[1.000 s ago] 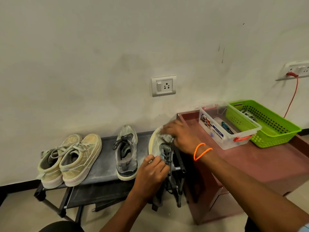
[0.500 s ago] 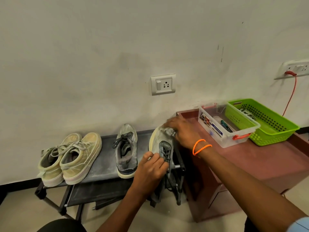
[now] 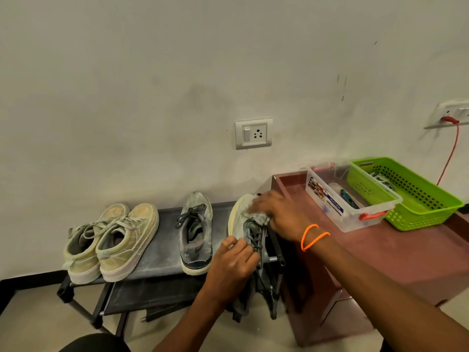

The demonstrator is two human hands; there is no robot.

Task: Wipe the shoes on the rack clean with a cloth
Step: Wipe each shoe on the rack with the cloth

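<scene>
A dusty grey shoe point(image 3: 239, 219) lies tilted on its side at the right end of the black rack point(image 3: 165, 247). My left hand point(image 3: 233, 262) grips its heel end, near the laces. My right hand point(image 3: 276, 214) presses a crumpled grey cloth point(image 3: 256, 214) against the shoe's toe part; most of the cloth is hidden under the fingers. Its mate, another grey shoe point(image 3: 195, 232), stands upright mid-rack. A pair of pale yellow-green sneakers point(image 3: 114, 240) sits at the rack's left end.
A maroon cabinet point(image 3: 396, 252) stands right of the rack, carrying a clear plastic box point(image 3: 330, 199) and a green basket point(image 3: 411, 201). A wall socket point(image 3: 253, 133) is above the rack. A red cable point(image 3: 449, 153) hangs from a socket at far right.
My right hand with the cloth slid along the shoe's toe part, first toward the tip, then back a little. My left hand kept its hold on the shoe.
</scene>
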